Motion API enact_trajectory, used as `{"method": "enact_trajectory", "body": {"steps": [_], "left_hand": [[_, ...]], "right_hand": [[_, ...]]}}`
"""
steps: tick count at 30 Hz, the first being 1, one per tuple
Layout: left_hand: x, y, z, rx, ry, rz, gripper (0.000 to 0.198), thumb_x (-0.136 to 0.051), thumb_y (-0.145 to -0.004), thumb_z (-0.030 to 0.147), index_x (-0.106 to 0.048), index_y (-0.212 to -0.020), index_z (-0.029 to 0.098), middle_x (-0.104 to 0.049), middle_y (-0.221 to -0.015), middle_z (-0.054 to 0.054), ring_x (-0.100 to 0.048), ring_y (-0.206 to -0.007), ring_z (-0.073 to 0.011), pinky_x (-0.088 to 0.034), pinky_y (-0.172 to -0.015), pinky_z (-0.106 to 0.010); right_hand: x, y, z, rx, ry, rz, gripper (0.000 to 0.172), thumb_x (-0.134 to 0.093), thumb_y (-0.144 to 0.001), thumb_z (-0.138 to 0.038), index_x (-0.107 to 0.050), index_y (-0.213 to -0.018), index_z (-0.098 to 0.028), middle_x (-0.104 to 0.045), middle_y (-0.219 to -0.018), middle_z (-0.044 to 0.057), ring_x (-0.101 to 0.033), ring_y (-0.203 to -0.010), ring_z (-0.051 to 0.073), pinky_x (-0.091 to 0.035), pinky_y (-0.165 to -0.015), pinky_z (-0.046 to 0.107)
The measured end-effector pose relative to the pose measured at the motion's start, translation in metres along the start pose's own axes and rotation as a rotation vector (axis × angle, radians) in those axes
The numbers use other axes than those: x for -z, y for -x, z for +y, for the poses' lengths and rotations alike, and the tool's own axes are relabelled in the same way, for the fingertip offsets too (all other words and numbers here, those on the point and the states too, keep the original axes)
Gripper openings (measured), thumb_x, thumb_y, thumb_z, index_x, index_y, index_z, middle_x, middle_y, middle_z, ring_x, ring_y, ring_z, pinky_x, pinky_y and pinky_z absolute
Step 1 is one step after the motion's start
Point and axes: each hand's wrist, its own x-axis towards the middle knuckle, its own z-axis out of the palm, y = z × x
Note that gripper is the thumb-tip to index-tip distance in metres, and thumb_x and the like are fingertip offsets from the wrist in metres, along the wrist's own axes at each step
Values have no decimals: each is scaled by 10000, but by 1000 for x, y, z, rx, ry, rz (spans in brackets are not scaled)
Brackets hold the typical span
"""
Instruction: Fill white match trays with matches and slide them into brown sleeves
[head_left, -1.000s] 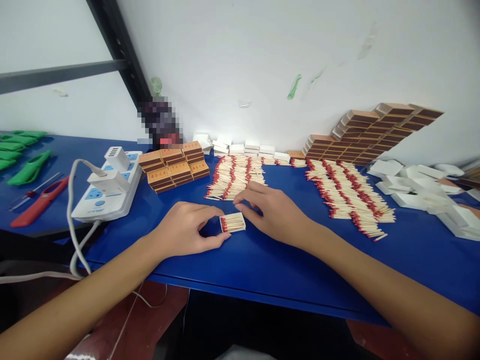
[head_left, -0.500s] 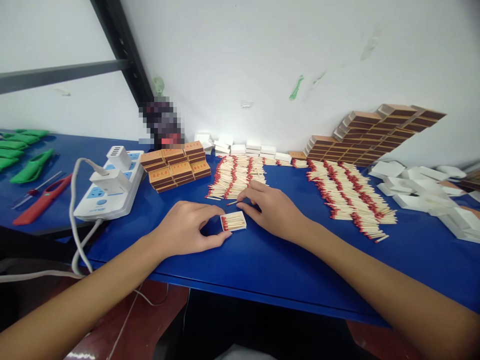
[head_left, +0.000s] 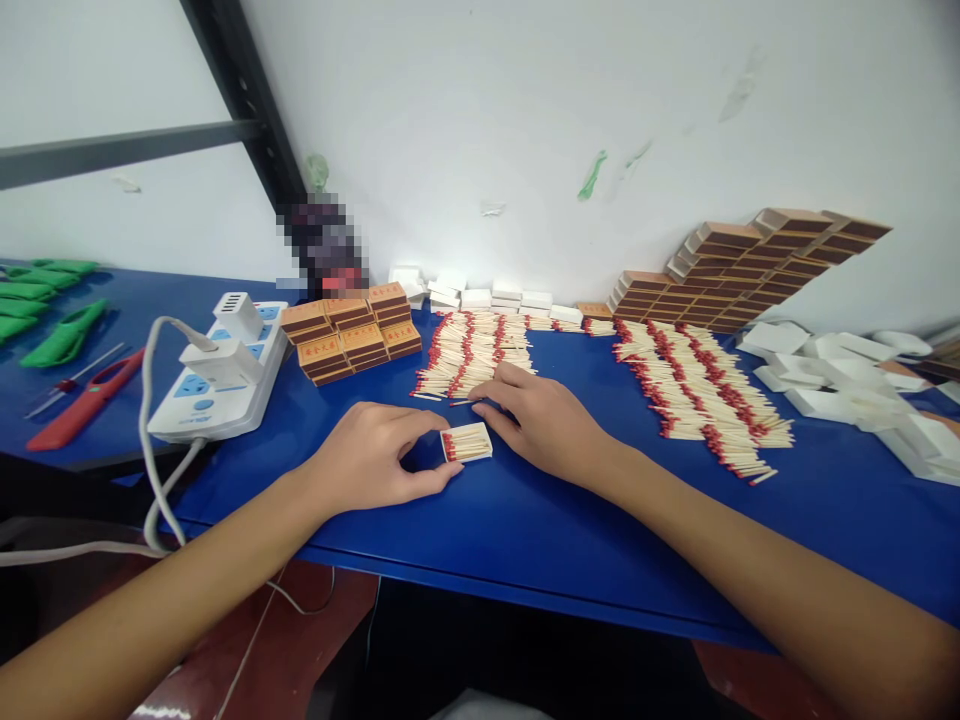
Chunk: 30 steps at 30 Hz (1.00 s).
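Note:
A small white matchbox tray [head_left: 475,460] lies on the blue table with a row of red-headed matches [head_left: 468,441] inside. My left hand [head_left: 375,455] grips it from the left, thumb at the near side and a finger at the far side. Just beyond the tray, the fingertips of my right hand [head_left: 540,420] pinch a single match [head_left: 459,403] close to the tabletop. Directly behind those fingers is a spread pile of loose matches [head_left: 476,350].
Printed matchboxes [head_left: 360,345] are stacked at the left beside a white power strip [head_left: 217,385]. A second match pile [head_left: 697,385], a tall matchbox stack [head_left: 750,270] and scattered white trays [head_left: 832,375] occupy the right. A red lighter [head_left: 82,405] lies far left.
My right hand has shifted slightly left, and the pinched match has moved with it. The left hand and the tray have stayed in place.

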Motion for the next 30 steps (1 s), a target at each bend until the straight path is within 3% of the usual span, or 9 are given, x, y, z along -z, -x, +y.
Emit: {"method": "enact_trajectory", "body": {"steps": [13, 19, 24, 30], "left_hand": [[-1, 1, -1, -12, 5, 1, 277, -783, -896, 414, -774, -1053, 186, -550, -557, 76, -520, -483, -87, -367, -518, -238], [0, 1, -1, -7, 1, -4, 269, -784, -891, 404, -773, -1052, 190, -540, -559, 80, -522, -489, -85, -368, -520, -237], [2, -1, 0, 12, 3, -22, 269, -781, -890, 409, -775, -1052, 194, -542, -564, 83, -518, -488, -84, -372, -520, -238], [1, -2, 1, 22, -18, 0, 272, -780, -892, 401, -779, -1062, 188, -538, -557, 83, -512, -475, -87, -371, -523, -241]], "right_hand": [[-5, -2, 9, 14, -246, 60, 102, -638, -1025, -166, -727, -1057, -203, -633, -919, 25, -589, -792, 160, -406, -699, 280], [-4, -4, 9, -20, -248, 8, 42, -654, -1023, -198, -690, -1002, -193, -628, -917, 28, -573, -799, 168, -403, -700, 286], [4, -2, 5, -51, -169, -64, 94, -561, -1074, -229, -632, -1022, -194, -657, -1051, 72, -601, -874, 197, -428, -747, 313], [22, 5, -8, -32, -197, 16, 75, -568, -1068, -220, -611, -1007, -214, -654, -1030, 57, -609, -843, 187, -434, -734, 305]]}}
